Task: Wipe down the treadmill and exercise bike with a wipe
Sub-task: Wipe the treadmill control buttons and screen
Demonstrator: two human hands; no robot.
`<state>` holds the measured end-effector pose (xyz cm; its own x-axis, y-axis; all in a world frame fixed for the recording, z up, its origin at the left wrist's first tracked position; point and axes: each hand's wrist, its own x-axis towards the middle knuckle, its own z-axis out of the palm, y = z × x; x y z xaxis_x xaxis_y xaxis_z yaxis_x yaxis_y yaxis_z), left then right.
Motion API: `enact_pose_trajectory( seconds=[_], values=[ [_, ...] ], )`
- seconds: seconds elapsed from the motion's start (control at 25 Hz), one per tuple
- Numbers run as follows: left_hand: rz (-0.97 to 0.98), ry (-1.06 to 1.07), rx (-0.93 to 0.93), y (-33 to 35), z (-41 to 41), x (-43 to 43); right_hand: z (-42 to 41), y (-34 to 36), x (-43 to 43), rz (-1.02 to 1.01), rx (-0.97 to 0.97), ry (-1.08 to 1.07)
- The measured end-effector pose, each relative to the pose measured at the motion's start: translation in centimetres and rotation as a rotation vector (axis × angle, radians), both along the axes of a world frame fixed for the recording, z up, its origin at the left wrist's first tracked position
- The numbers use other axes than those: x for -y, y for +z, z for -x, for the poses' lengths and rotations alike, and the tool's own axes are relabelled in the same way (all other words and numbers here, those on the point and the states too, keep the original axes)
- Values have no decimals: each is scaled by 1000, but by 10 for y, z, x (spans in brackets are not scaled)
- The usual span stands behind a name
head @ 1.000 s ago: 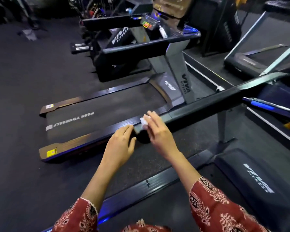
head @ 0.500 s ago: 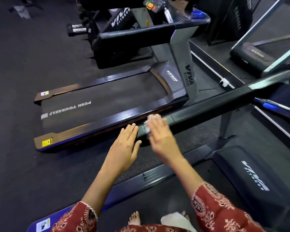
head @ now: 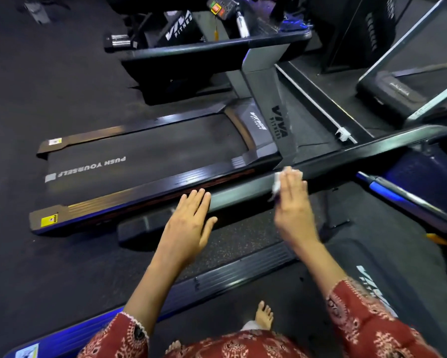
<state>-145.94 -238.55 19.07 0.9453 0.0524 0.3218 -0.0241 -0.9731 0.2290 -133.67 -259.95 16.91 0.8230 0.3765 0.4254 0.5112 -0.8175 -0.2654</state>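
Note:
I stand on a black treadmill whose side rail (head: pixel 230 275) runs under my arms. Its long black handrail (head: pixel 372 148) crosses the view from centre to upper right. My right hand (head: pixel 292 205) lies flat with straight fingers on this handrail and presses a small white wipe (head: pixel 278 183) against it; the wipe sticks out at the fingertips' left side. My left hand (head: pixel 189 226) is flat with fingers together at the handrail's near end, holding nothing. No exercise bike is in view.
A second treadmill (head: pixel 145 156) with "PUSH YOURSELF" on its belt lies just beyond the handrail, its console upright (head: pixel 266 81) behind. A blue-lit bar (head: pixel 387 192) runs at the right. More machines stand at the upper right. My bare foot (head: pixel 263 315) is below.
My right hand has slid the wipe along the handrail, away from the rail's end toward the upper right. The left hand stays flat near the rail's end.

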Motion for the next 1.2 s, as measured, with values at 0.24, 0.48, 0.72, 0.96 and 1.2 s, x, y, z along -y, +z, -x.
enact_pose_trajectory(
  seconds=[0.24, 0.48, 0.72, 0.96, 1.2],
  values=[
    [4, 95, 26, 2, -41, 56, -10, 0, -3, 18, 38, 498],
    [-37, 108, 61, 2, -71, 93, -86, 4, 89, -93, -46, 113],
    [-44, -79, 11, 6, -117, 128, -64, 5, 61, 11, -5, 424],
    [-35, -198, -25, 14, -152, 140, -125, 7, 135, -25, -53, -24],
    [25, -303, -56, 14, -182, 154, -101, 16, 101, 137, 6, 181]
  ],
)
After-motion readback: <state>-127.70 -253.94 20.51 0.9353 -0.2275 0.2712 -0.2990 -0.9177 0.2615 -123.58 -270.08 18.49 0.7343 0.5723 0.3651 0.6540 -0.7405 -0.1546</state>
